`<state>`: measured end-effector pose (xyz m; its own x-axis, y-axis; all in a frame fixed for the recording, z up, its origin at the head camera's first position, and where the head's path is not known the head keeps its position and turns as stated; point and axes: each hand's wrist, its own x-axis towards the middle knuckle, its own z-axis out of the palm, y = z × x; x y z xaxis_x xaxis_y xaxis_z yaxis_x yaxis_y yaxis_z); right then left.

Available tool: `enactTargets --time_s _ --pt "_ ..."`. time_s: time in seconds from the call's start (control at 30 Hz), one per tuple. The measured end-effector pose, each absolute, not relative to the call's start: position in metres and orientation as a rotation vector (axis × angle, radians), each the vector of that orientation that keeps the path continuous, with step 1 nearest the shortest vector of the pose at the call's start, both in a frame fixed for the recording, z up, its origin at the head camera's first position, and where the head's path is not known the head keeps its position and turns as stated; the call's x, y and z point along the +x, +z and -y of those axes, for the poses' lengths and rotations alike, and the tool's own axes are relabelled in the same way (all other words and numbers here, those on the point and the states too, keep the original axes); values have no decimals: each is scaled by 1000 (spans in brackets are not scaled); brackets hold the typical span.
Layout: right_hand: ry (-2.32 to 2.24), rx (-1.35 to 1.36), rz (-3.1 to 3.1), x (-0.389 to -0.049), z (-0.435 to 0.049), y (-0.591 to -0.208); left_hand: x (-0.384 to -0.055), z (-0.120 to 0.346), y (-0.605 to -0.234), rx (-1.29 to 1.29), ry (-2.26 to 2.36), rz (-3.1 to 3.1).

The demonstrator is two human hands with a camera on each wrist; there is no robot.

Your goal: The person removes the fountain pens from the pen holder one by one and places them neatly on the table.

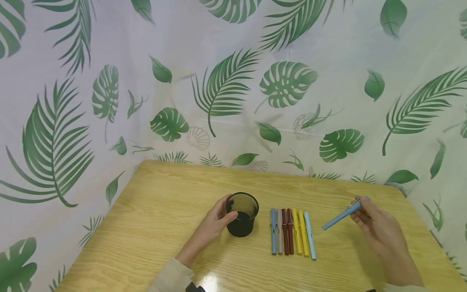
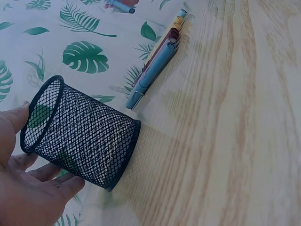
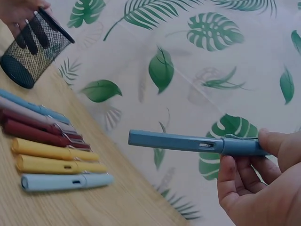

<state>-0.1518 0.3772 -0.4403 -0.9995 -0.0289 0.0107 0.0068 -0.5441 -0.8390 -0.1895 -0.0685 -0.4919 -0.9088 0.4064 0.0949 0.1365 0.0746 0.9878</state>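
Observation:
My left hand point(image 1: 219, 215) grips a black mesh pen cup point(image 1: 241, 225) by its left side, thumb over the near rim and fingers round the far side. The cup stands upright with its mouth up, and its inside looks bare from above. Off to the right, my right hand point(image 1: 381, 227) pinches a capped blue pen point(image 1: 339, 218) at its clip end, its other end pointing left and raised above the table. Between the hands lies a row of pens: a blue pen point(image 1: 273, 232), a pinkish-grey one point(image 1: 279, 232), two dark red, two yellow and a pale blue pen point(image 1: 310, 236).
All of this is on a light wood table point(image 1: 164, 194). A white cloth point(image 1: 233, 121) printed with green leaves hangs behind the table's back edge and along its sides. The row of pens lies just right of the cup, side by side.

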Motion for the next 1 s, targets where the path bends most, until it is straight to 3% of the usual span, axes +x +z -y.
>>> enactTargets --time_s 0.37,1.0 --pt "-2761 -69 -1452 -144 -407 -446 -190 69 -491 553 1936 -2123" --pt "-2475 114 -1787 -152 -386 -463 -190 70 -494 551 1911 -2140"
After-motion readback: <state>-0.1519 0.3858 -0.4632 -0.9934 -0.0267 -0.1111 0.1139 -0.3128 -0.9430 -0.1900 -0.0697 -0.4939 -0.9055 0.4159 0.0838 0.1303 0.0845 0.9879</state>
